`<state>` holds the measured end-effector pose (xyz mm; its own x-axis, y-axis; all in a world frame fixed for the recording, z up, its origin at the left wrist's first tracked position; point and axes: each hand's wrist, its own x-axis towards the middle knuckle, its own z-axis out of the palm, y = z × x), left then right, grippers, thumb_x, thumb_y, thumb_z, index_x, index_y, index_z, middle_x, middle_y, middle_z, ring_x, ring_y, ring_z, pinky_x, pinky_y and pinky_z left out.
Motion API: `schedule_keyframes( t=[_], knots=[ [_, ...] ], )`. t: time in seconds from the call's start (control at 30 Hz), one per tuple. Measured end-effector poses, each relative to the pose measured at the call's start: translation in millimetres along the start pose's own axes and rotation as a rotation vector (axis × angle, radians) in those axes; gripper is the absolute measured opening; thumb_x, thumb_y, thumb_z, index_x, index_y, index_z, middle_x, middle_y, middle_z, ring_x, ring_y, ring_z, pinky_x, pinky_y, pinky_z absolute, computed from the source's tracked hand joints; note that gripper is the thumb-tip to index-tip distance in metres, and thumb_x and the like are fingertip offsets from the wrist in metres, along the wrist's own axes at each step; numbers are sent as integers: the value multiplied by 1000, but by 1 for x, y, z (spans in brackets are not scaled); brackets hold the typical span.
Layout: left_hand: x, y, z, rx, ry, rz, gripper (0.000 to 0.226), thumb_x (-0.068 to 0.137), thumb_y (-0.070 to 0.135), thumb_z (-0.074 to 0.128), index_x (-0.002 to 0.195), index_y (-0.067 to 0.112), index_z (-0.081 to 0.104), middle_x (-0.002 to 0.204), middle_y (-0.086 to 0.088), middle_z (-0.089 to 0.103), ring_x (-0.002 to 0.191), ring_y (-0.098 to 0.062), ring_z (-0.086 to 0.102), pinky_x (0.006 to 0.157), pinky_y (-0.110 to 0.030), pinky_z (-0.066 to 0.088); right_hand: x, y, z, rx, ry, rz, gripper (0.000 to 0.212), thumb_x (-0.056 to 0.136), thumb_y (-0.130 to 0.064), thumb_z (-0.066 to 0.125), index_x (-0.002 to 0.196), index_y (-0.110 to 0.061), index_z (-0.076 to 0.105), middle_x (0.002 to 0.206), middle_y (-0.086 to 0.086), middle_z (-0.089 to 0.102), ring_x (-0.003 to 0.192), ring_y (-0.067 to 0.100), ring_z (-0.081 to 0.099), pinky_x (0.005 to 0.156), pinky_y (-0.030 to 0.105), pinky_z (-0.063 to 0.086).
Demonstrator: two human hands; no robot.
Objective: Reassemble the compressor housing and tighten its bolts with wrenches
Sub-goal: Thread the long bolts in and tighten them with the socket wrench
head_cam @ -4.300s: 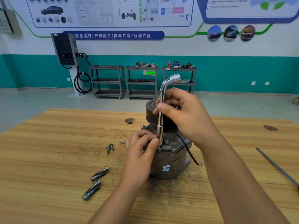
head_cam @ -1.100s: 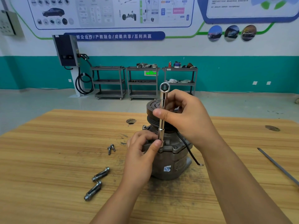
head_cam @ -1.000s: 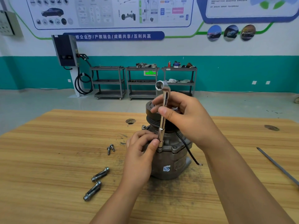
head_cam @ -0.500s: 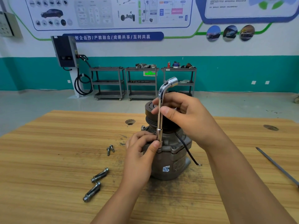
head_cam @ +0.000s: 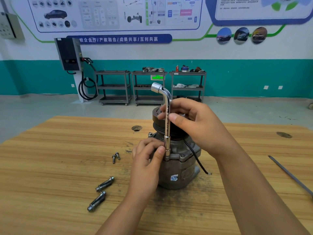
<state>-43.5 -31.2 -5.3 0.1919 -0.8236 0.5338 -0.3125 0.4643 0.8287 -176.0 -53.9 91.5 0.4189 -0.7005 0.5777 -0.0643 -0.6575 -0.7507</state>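
Note:
A grey metal compressor [head_cam: 179, 168] stands upright on the wooden table [head_cam: 50, 175], its black pulley on top. A chrome L-shaped socket wrench [head_cam: 166, 121] stands vertical with its lower socket on the housing flange at the front left. My right hand [head_cam: 194, 122] pinches the wrench shaft between thumb and fingers. My left hand [head_cam: 149, 160] grips the housing's left side, its thumb pressing against the wrench's lower socket. The bolt under the socket is hidden. The wrench's bent upper end points up and to the left.
Two long bolts [head_cam: 101, 192] lie on the table at the front left, and two small screws [head_cam: 116, 156] sit farther back. A thin metal rod [head_cam: 291, 175] lies at the right edge. A black wire [head_cam: 196, 158] hangs from the compressor's right side.
The wrench has turned about its upright shaft between my right fingers: its bent top pointed right half a second ago and now points left. My left hand has stayed on the housing.

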Motion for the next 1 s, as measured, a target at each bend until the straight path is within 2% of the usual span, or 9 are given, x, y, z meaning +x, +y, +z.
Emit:
schedule_keyframes(
  t=[0.1,0.23,0.3,0.4,0.5,0.6,0.7,0.83,1.0],
  knots=[
    [0,2,0,-23,-2,1,21,93,27,51,80,39,63,98,16,56,108,-9,45,84,-5,31,1,-1,1,-18,35,1,19,90,-6,58,94,-24,63,85,-4,72,79,3,67,69,12,49],
    [-1,2,0,24,-20,14,9,82,45,59,86,37,59,101,17,56,110,-6,43,85,-8,31,2,4,7,-95,155,-24,18,81,-16,71,84,-28,58,74,-19,62,71,-4,57,66,11,46],
    [0,1,-1,29,-29,5,5,84,38,63,84,36,58,101,16,56,110,-7,43,84,-7,30,2,3,6,-94,130,-17,15,83,-18,69,87,-29,60,80,-18,65,78,-3,60,73,15,49],
    [0,0,-1,36,-24,2,21,88,20,59,80,40,59,101,17,54,110,-5,41,81,0,27,0,1,1,4,28,1,18,91,-10,58,96,-26,64,91,-5,72,89,3,66,76,17,51],
    [-1,2,-1,9,-20,9,20,91,26,56,83,43,61,101,17,54,110,-5,42,83,0,27,0,-2,1,-13,36,-5,19,90,-7,58,91,-25,64,85,-3,72,80,3,68,70,12,49],
    [-1,2,0,2,-23,5,6,83,41,55,87,41,60,101,17,56,111,-5,42,85,-6,30,2,1,6,-84,121,-14,17,83,-13,68,83,-28,60,74,-13,65,69,-3,59,65,12,45],
    [0,0,-1,10,-32,-8,3,83,34,61,84,36,59,101,15,56,110,-7,42,86,-12,33,2,1,8,-98,147,-24,16,83,-16,69,84,-29,60,75,-17,63,71,-4,58,65,10,44],
    [1,1,-1,8,-25,-25,25,89,19,57,81,42,60,100,18,55,110,-1,41,82,0,27,1,-1,4,-63,52,3,19,91,-10,57,98,-27,62,89,-6,71,85,3,66,73,13,50],
    [-1,2,-1,25,-30,-6,7,85,46,58,83,39,59,102,16,56,110,-4,42,84,-4,29,3,1,7,-139,124,0,19,86,-13,65,88,-30,58,81,-7,65,76,0,60,70,15,49]
  ],
)
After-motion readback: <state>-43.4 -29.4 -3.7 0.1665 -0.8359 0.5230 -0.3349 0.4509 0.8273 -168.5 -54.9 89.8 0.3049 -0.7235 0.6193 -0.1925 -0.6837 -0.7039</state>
